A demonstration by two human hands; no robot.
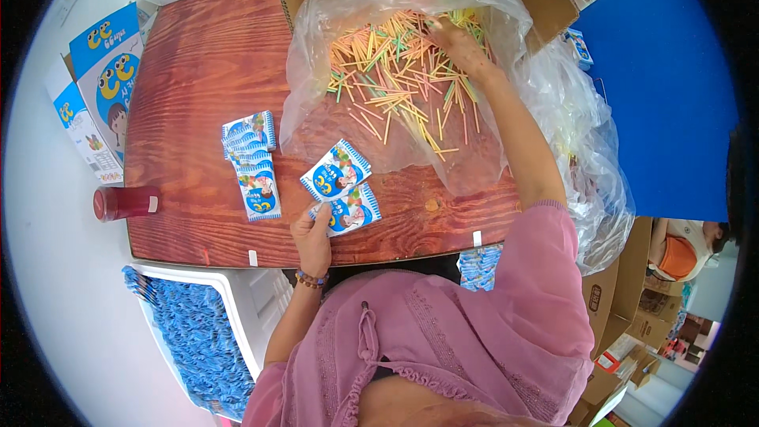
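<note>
Left hand near the table's front edge, fingers curled, thumb and fingertips pinching the lower of two small blue-and-white packets; beaded bracelet at the wrist. Second packet flat on the table just above it, apparently apart from the hand. Stack of packets fanned on the table left of both. Right hand reaching far across the table into a clear plastic bag, fingers bent downward into a pile of thin coloured sticks; whether any stick is gripped, cannot tell. Bag spread open over the table's far half, spilling off its right edge, with a cardboard box behind. Red bottle lying on its side beside the table's left edge. White bin of blue packets below the table's front edge.
</note>
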